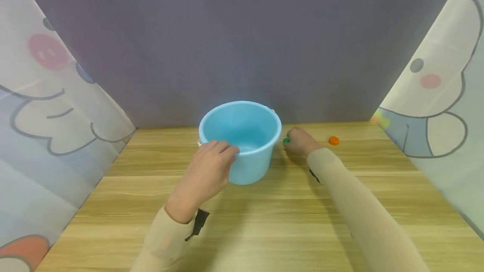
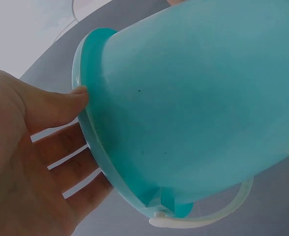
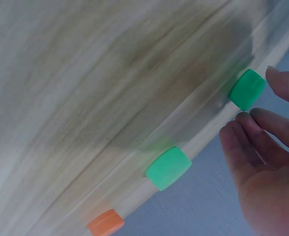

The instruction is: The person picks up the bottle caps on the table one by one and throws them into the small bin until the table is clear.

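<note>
A light blue plastic bucket (image 1: 249, 167) stands upright on the wooden table. My left hand (image 1: 211, 167) grips its near left rim; the left wrist view shows the thumb (image 2: 61, 105) outside and the fingers passing behind the rim. To the bucket's right, my right hand (image 1: 300, 139) reaches down beside a small green cap (image 1: 286, 140). Seen from the right wrist, thumb and fingertips stand at the edges of this green cap (image 3: 247, 89), not closed over it. A second green cap (image 3: 169, 168) lies nearby, hidden in the head view. Farther right is an orange cap (image 1: 334, 140).
The wooden table (image 1: 264, 230) ends at a dark grey wall (image 1: 242, 45) behind the bucket. Printed cartoon sheets (image 1: 431, 79) hang at both sides. A white handle (image 2: 208, 219) hangs from the bucket's rim.
</note>
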`<state>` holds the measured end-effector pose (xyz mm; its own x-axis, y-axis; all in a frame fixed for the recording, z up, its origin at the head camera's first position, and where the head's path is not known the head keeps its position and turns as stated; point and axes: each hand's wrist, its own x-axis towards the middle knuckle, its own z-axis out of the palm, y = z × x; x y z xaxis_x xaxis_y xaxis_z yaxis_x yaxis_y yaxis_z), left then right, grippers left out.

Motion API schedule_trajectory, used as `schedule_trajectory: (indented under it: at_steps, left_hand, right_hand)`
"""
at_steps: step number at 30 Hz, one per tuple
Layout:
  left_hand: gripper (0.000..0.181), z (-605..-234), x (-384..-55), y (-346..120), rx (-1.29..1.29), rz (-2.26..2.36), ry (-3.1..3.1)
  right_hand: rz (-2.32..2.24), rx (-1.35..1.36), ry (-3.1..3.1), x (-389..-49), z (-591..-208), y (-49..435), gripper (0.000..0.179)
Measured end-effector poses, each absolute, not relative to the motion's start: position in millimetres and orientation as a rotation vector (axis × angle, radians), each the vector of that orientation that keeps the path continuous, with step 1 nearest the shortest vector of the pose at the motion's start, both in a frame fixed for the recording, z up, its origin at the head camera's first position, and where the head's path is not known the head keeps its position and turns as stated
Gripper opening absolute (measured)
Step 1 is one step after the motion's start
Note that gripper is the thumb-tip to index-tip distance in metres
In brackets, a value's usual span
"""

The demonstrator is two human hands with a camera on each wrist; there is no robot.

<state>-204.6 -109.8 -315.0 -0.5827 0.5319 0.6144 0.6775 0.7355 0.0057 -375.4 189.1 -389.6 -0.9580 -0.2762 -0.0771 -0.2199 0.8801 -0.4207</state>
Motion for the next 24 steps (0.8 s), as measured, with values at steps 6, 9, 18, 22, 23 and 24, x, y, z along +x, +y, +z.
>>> schedule_trajectory:
  at_steps: [6, 9, 18, 22, 23, 24]
  left_hand:
    - [0.017, -313.9, -204.8, -108.6, -0.912, -0.313, -2.344]
    - [0.017, -313.6, -205.0, -107.5, -0.918, -0.312, -2.344]
    - [0.017, -313.6, -203.5, -109.0, -0.909, -0.301, -2.346]
    - [0.017, -313.3, -203.2, -109.0, -0.902, -0.3, -2.355]
    - [0.017, -313.3, -203.2, -108.8, -0.9, -0.3, -2.356]
    - [0.017, -313.4, -203.3, -108.7, -0.899, -0.299, -2.358]
  right_hand:
    - [-0.633, -0.296, 2.921, -373.9, -390.3, 189.5, 0.016]
    - [-0.64, -0.267, 2.917, -373.9, -390.5, 190.7, 0.014]
    - [-0.632, -0.251, 2.897, -379.8, -393.1, 185.5, 0.021]
    - [-0.623, -0.231, 2.901, -378.9, -390.2, 182.0, 0.024]
    - [-0.623, -0.233, 2.903, -378.3, -389.5, 181.6, 0.024]
    - [-0.626, -0.238, 2.902, -377.8, -388.8, 181.3, 0.024]
